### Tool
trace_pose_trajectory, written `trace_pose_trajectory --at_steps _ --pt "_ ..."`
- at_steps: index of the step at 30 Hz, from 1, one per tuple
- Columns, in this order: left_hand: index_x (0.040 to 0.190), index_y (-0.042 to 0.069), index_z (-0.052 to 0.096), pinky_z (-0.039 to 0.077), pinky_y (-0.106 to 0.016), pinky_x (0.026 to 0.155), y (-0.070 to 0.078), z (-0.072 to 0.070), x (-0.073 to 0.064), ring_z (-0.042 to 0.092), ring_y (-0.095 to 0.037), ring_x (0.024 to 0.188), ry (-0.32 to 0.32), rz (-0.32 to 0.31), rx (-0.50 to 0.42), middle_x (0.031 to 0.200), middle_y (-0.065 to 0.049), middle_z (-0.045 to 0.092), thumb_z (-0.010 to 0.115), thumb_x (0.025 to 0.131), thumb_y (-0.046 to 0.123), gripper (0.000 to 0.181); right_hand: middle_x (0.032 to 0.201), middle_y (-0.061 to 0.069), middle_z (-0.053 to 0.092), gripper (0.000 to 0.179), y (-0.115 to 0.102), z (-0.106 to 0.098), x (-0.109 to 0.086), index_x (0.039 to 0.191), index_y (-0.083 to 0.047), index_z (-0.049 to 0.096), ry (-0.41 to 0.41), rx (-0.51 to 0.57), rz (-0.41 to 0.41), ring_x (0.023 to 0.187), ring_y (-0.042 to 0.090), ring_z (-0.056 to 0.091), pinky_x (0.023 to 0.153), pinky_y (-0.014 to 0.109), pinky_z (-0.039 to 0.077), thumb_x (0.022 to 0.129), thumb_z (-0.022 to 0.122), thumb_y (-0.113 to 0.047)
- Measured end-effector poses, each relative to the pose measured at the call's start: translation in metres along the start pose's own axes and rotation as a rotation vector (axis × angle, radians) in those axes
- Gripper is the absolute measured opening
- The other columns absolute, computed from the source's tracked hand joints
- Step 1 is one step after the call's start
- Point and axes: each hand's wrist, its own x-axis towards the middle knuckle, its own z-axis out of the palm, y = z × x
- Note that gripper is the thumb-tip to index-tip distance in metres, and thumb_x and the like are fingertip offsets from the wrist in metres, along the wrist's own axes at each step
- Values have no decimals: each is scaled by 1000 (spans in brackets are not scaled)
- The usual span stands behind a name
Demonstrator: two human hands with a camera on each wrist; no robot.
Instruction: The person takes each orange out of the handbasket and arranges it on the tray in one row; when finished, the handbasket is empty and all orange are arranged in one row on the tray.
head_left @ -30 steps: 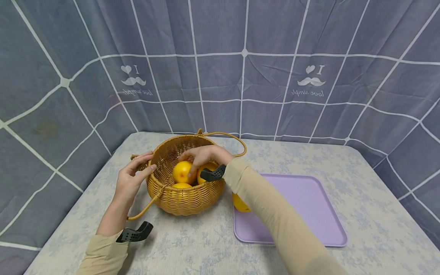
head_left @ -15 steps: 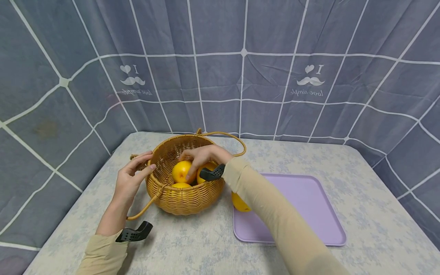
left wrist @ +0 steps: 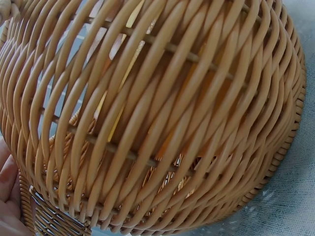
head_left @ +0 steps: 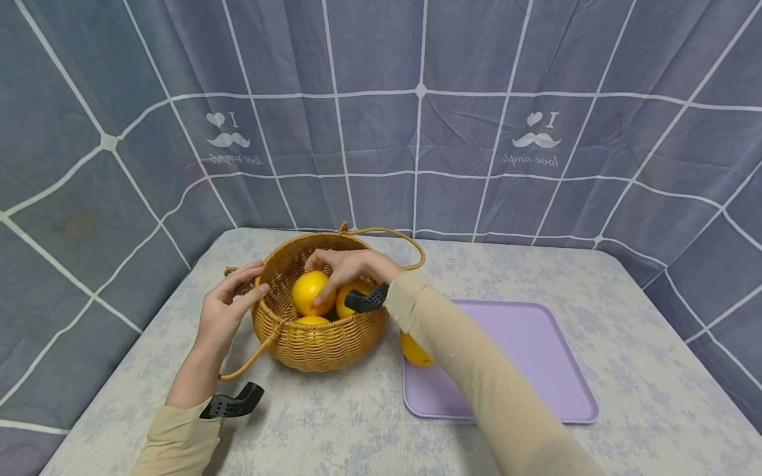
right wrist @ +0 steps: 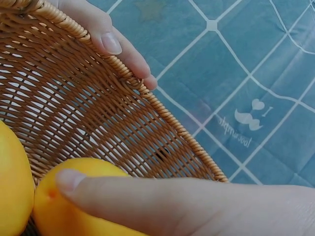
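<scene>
A round wicker basket [head_left: 324, 347] stands on the left half of the table with several oranges in it. My left hand [head_left: 226, 307] holds its left rim, thumb near the inner side and fingers outside. Inside the basket my right hand [head_left: 351, 264] grips one orange [head_left: 305, 294], its thumb [right wrist: 103, 196] pressed on the skin in the right wrist view. Next to it lie a second orange [head_left: 344, 301] and a lower orange [head_left: 312, 320], partly hidden by the rim. In the left wrist view, the woven wall [left wrist: 162, 113] hides most of the contents.
Right of the basket a purple tray [head_left: 518, 344] lies flat, partly covered by my right forearm. An orange [head_left: 413, 350] sits at its left edge. The basket's handle loops [head_left: 417, 248] droop outward on both sides. A grey-blue curtain [head_left: 381, 132] hangs behind the table.
The orange in my right hand has risen slightly and shifted a little left within the basket. My left hand has stayed at the rim.
</scene>
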Motion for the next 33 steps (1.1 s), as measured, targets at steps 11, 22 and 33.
trace_pose_trajectory --at_steps 11,22,33 --pt "127 1 58 37 -11 90 2 -1 0 41 -7 119 -8 -15 10 129 9 52 65 90 16 41 139 4 37 71 -2 -3 1 139 -17 47 31 -27 -109 120 21 43 94 27 40 76 78 -28" --pt "127 2 58 37 -11 90 3 -1 1 39 -9 122 -8 -21 13 129 9 52 65 90 16 40 134 5 44 65 -1 -3 3 130 -16 47 3 82 -213 121 16 41 93 26 40 74 80 -19" --pt "128 2 57 37 -11 91 3 -1 1 38 -10 123 -10 -33 19 129 9 52 65 90 17 42 126 -4 47 66 -2 -4 0 130 -20 49 16 62 -183 109 13 49 90 25 42 73 81 -24"
